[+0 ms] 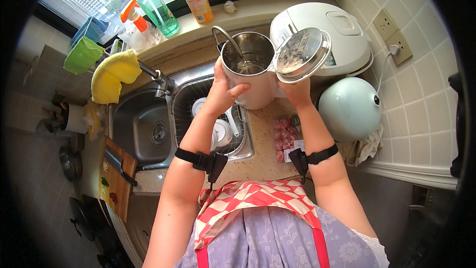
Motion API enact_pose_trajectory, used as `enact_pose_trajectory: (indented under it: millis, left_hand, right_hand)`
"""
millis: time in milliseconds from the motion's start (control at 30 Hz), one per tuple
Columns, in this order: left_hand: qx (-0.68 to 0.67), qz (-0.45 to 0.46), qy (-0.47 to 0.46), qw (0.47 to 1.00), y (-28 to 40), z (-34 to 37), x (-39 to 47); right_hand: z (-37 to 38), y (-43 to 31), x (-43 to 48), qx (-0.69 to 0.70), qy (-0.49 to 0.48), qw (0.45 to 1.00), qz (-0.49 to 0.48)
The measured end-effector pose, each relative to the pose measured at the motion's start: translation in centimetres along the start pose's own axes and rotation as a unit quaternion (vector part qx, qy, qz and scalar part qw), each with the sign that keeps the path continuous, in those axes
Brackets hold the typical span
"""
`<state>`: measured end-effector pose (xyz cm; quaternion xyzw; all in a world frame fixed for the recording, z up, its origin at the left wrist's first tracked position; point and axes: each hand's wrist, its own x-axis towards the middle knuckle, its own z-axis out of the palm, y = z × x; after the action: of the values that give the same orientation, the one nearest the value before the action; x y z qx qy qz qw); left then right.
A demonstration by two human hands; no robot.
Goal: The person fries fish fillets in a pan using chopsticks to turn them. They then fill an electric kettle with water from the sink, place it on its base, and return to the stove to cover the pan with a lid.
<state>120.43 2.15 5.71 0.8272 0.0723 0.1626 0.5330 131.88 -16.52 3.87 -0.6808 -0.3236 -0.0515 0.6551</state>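
Observation:
A white electric kettle with a steel interior is held tilted over the counter, right of the dish-rack basin. My left hand cups its left side, thumb across the front. At its right, my right hand grips the handle, partly hidden below the open lid. Drops and wet marks cover the lid's inner face. A thin gooseneck tap curves down into the kettle's mouth. Liquid shows at the bottom, but whether water is running is hard to tell.
White dishes and a spoon lie in the wire rack. Packed pink meat sits on the counter. Right stand a rice cooker and a pale green rounded appliance. A knife rests on the cutting board, left.

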Motion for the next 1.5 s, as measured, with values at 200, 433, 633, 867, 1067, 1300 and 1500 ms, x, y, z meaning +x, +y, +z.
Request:
enact_pose_trajectory:
  millis: [200,433,633,867,1067,1300,1500]
  left_hand:
    - [-0.003,0.002,0.003,1.000,-0.4,0.2,-0.5]
    - [-0.008,0.022,0.004,1.000,-1.2,0.2,-0.6]
    - [-0.066,0.012,0.001,0.998,-1.3,0.4,-0.6]
    - [-0.068,0.006,0.011,0.998,-1.5,0.7,-0.6]
    - [-0.091,0.008,0.014,0.996,-1.7,0.9,-0.7]
    - [-0.083,0.002,0.005,0.997,-1.7,0.8,-0.6]
    - [-0.068,0.026,0.015,0.997,-1.5,0.9,-0.7]
  right_hand:
    - [-0.1,-0.4,-0.6,-0.004,0.007,1.000,0.015]
    - [-0.1,1.4,-1.0,-0.070,-0.004,0.998,-0.007]
    - [0.0,1.5,-0.9,-0.103,-0.001,0.992,-0.073]
    - [0.0,0.7,-1.0,-0.035,-0.001,0.999,-0.037]
    - [0.1,0.5,-0.9,-0.039,0.008,0.998,-0.042]
    - [-0.1,0.5,-1.0,-0.052,0.009,0.997,-0.047]
    - [0.1,0.9,-1.0,-0.063,0.001,0.996,-0.062]
